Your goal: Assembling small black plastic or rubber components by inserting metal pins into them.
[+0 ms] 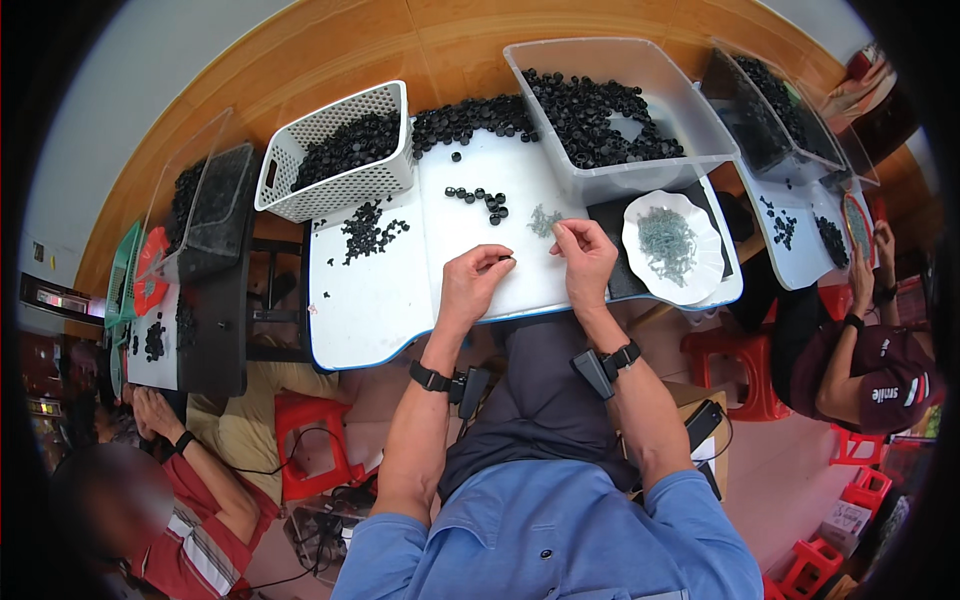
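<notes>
My left hand (472, 287) is closed in a pinch over the white table board (390, 310), with a small black part (507, 258) just showing at its fingertips. To its right, my right hand (587, 262) has thumb and forefinger pressed together; whatever is between them is too small to name. Beside those fingers lies a little heap of tiny pale greenish pieces (543, 221). A short cluster of round black caps (496, 207) sits beyond both hands. Farther left, small black pieces (370, 236) are spread in a loose pile.
A white perforated basket (400, 130) and a clear plastic bin (640, 180) hold black parts at the back. More black caps (470, 120) are heaped between them. A scalloped white plate (632, 235) of greenish pieces stands right on a dark mat. Other people sit at tables on both sides.
</notes>
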`<state>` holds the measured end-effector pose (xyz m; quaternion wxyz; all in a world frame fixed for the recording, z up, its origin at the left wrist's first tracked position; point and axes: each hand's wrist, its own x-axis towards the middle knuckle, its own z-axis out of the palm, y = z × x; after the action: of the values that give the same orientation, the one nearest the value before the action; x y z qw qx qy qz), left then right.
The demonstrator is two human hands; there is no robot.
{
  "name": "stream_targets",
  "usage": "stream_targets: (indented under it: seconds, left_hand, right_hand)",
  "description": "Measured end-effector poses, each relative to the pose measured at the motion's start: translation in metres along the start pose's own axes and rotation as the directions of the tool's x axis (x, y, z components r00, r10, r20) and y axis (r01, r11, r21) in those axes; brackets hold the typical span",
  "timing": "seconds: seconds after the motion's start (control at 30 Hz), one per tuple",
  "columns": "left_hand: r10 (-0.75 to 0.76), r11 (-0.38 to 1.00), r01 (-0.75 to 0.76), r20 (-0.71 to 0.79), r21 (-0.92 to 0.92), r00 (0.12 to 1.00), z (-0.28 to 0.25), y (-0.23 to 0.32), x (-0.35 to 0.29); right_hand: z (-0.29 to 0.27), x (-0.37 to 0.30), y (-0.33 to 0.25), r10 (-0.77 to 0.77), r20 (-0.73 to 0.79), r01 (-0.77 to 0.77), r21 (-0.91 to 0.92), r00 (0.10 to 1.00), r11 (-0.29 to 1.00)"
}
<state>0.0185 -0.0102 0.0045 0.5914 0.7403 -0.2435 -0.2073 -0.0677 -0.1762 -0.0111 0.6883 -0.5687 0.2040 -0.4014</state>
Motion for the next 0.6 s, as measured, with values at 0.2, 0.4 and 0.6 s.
stream_targets:
  seconds: [0.2,0.4,0.6]
  left_hand:
    - [-0.006,0.995,0.004,-0.012,-0.105,1.0,0.0,-0.002,0.002]
    - [-0.001,0.989,-0.006,-0.048,-0.146,0.999,-0.004,-0.004,0.001]
    - [0.189,0.971,-0.138,-0.276,0.193,0.942,-0.072,0.027,0.035]
  right_hand:
    - [0.003,-0.001,0.0,0.048,0.078,-0.038,-0.114,0.996,0.993]
    - [0.009,-0.005,-0.002,0.038,0.129,-0.01,-0.212,0.991,0.977]
    - [0.005,-0.005,0.001,0.013,0.16,0.035,-0.294,0.987,0.955]
